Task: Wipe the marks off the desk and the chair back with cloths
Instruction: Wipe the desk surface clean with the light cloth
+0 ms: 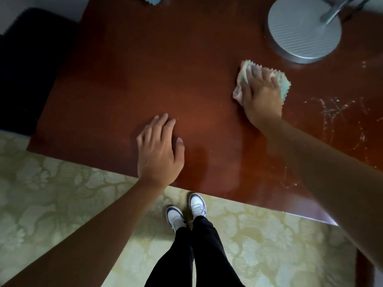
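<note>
A glossy red-brown desk [128, 75] fills the upper part of the head view. My right hand [261, 94] presses a crumpled pale green cloth [285, 81] flat onto the desk with straight fingers, just below the lamp base. White scribbled marks [333, 112] streak the desk to the right of the cloth. My left hand [159, 150] rests palm down on the desk near its front edge, fingers straight, holding nothing. A second blue cloth [148, 0] peeks in at the top edge. A black chair [27, 65] stands at the left, beside the desk.
A round silver lamp base [302, 34] with a metal stem stands on the desk at the back right. Below the desk's front edge lies a pale green patterned carpet [62, 193], with my legs and white shoes [185, 212] on it.
</note>
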The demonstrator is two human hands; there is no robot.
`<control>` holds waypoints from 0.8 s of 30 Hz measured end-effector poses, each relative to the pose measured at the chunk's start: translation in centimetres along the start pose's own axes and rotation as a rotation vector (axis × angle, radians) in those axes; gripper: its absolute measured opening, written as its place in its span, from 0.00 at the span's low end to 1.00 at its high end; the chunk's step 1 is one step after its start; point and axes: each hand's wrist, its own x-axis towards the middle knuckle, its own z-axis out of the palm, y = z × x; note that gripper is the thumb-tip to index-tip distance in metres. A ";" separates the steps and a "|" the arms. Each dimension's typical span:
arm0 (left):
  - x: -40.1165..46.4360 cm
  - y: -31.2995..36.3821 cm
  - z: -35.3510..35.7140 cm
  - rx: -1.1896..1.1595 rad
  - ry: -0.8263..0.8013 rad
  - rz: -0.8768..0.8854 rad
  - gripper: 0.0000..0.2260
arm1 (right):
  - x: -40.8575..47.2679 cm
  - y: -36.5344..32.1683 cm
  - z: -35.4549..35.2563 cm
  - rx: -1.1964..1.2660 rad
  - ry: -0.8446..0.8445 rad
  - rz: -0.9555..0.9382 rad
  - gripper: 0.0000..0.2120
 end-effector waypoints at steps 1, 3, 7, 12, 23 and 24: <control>0.0 0.1 0.0 0.002 -0.001 -0.004 0.20 | 0.9 -1.0 0.2 -0.012 0.002 -0.013 0.22; 0.0 0.2 -0.1 0.007 0.000 -0.006 0.20 | 1.0 -3.2 0.8 0.009 -0.002 -0.075 0.23; -0.2 0.0 0.0 0.015 0.008 -0.011 0.20 | -7.3 -6.9 1.5 0.104 -0.087 -0.399 0.21; 0.2 0.5 -0.4 0.015 -0.025 -0.034 0.21 | -8.1 -2.3 -0.1 0.133 -0.140 -0.546 0.20; 0.3 0.5 -0.6 0.017 -0.070 -0.056 0.22 | -3.6 -5.9 1.1 0.153 -0.091 -0.424 0.21; 0.3 0.6 -0.7 0.019 -0.066 -0.059 0.22 | -6.9 -5.9 1.0 0.177 -0.132 -0.499 0.21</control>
